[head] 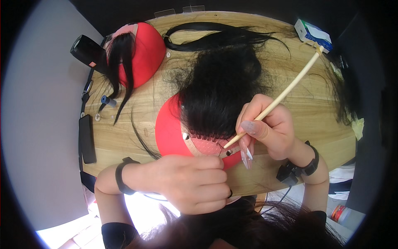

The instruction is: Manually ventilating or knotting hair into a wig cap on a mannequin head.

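A red wig block [168,127] lies before me, with a mesh wig cap [205,147] on it and a thick mass of black hair [217,99] spreading away across the table. Round-headed pins stand at the cap's pale band. My right hand [267,127] grips a slim wooden-handled tool [289,87], its tip at the mesh just below the hair rows. My left hand [196,183] is closed in a fist at the near edge of the block; a few dark strands run from the mesh towards it. What its fingertips pinch is hidden.
A second red block [152,56] with black hair stands at back left, beside a black cylindrical object [88,53]. A hair bundle [199,26] lies behind. A small box [314,34] is at back right, a dark phone-like slab [88,138] at left, loose hair [348,93] at right.
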A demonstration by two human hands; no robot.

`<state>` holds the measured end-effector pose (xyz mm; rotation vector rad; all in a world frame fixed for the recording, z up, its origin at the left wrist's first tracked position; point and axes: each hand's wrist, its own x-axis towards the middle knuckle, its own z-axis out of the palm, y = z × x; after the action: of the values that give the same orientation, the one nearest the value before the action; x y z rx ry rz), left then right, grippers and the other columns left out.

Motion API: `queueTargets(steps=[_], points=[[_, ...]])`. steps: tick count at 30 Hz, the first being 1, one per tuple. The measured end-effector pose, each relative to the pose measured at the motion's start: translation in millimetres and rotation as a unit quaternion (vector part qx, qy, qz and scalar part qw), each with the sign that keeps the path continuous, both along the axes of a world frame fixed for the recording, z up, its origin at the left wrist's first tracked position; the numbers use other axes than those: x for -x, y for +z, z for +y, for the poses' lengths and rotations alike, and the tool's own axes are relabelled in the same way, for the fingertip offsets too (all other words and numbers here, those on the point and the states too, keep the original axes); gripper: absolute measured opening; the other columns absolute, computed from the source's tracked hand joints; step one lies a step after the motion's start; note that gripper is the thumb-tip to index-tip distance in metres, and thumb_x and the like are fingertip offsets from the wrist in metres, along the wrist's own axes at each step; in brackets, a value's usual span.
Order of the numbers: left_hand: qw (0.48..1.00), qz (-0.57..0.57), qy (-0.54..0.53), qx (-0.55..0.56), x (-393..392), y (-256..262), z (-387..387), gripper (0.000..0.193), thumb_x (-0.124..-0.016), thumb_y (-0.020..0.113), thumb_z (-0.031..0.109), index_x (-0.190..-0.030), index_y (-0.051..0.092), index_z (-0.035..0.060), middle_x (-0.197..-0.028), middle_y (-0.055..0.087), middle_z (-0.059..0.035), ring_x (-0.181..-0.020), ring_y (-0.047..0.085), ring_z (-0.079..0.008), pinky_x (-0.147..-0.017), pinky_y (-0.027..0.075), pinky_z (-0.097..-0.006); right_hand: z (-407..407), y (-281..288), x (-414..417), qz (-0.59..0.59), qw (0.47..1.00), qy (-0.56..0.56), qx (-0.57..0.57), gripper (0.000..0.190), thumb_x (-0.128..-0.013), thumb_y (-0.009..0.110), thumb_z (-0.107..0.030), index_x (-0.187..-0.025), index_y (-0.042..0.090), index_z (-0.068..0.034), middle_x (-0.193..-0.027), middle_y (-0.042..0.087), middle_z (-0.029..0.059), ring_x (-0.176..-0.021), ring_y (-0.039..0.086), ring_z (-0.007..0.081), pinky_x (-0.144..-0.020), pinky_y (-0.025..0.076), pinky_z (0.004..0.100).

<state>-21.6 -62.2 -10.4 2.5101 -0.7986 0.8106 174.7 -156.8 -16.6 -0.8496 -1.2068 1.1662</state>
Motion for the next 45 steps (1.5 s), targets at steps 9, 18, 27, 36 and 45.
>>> queueTargets(steps=[9, 18, 27, 36, 45], points=[[1.000, -0.004, 0.005, 0.023, 0, 0, -1, 0.019, -0.076, 0.069, 0.004, -0.065, 0.053, 0.0061, -0.065, 0.043, -0.0028, -0.062, 0.051, -0.0194, -0.067, 0.049, -0.0310, 2, 1, 3, 0.048, 0.999, -0.012, 0.019, 0.014, -0.098, 0.054, -0.008, -0.089, 0.051, 0.002, -0.065, 0.059, 0.0056, -0.055, 0.059, 0.0067, -0.067, 0.059, 0.0271], [1.000, -0.001, 0.013, 0.013, 1, 0, -2, 0.018, -0.076, 0.069, 0.004, -0.067, 0.053, 0.0060, -0.066, 0.044, -0.0031, -0.065, 0.053, -0.0198, -0.072, 0.051, -0.0317, 3, 3, 6, 0.078, 0.997, -0.002, 0.019, 0.018, -0.099, 0.054, -0.012, -0.087, 0.047, 0.000, -0.064, 0.057, 0.0053, -0.053, 0.059, 0.0068, -0.065, 0.061, 0.0310], [1.000, 0.011, 0.005, 0.015, 1, 0, -2, 0.018, -0.077, 0.069, 0.005, -0.067, 0.054, 0.0064, -0.066, 0.044, -0.0029, -0.064, 0.053, -0.0196, -0.074, 0.051, -0.0316, 2, 1, 2, 0.073, 0.997, 0.007, 0.024, 0.018, -0.099, 0.053, -0.013, -0.088, 0.046, -0.001, -0.064, 0.059, 0.0061, -0.052, 0.060, 0.0073, -0.061, 0.060, 0.0290], [1.000, -0.015, 0.022, 0.009, -2, -2, -3, 0.020, -0.078, 0.069, 0.005, -0.067, 0.053, 0.0066, -0.066, 0.045, -0.0027, -0.065, 0.055, -0.0200, -0.075, 0.051, -0.0315, 9, 7, -4, -0.193, 0.951, -0.079, -0.228, 0.013, -0.097, 0.047, -0.004, -0.086, 0.041, -0.001, -0.067, 0.053, 0.0105, -0.066, 0.065, 0.0214, -0.050, 0.053, 0.0253], [1.000, -0.007, 0.001, 0.009, -1, 0, -1, 0.020, -0.079, 0.068, 0.006, -0.067, 0.052, 0.0072, -0.066, 0.047, -0.0023, -0.065, 0.056, -0.0187, -0.076, 0.052, -0.0317, 0, 11, 12, -0.004, 0.990, -0.096, -0.105, 0.011, -0.099, 0.049, -0.006, -0.094, 0.047, 0.003, -0.070, 0.058, 0.0076, -0.066, 0.067, 0.0147, -0.063, 0.055, 0.0243]])
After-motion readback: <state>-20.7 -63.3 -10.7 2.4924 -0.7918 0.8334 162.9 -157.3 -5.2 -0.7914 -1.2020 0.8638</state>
